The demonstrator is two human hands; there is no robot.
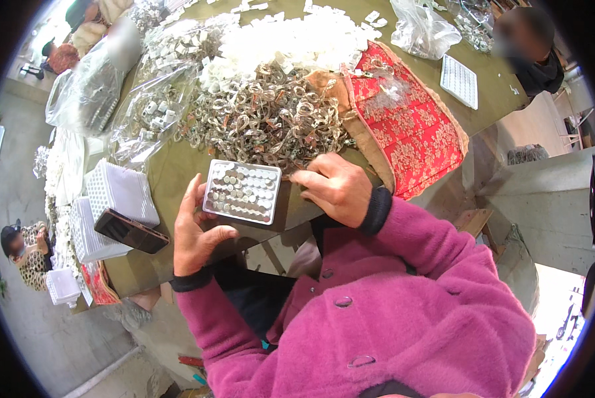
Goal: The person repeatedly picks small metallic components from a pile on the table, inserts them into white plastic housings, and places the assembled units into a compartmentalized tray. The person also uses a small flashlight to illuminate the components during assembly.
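In front of me lies a shallow white tray (242,192) with rows of small round silvery pieces in its cells. My left hand (198,229) is at the tray's left side, fingers along its edge and thumb spread away below the corner. Just right of the tray is my right hand (337,188), its fingers bent together by the near edge of a heap of small looped wires (271,119). Whatever those fingertips may hold is too small to make out.
White plastic pieces (291,40) are piled behind the wires. Left stand stacked white trays (121,192) and a dark phone (131,231). A red patterned cloth (410,126) covers the right side. Another tray (459,81) lies far right near a person (536,60). Clear bags (91,86) stand left.
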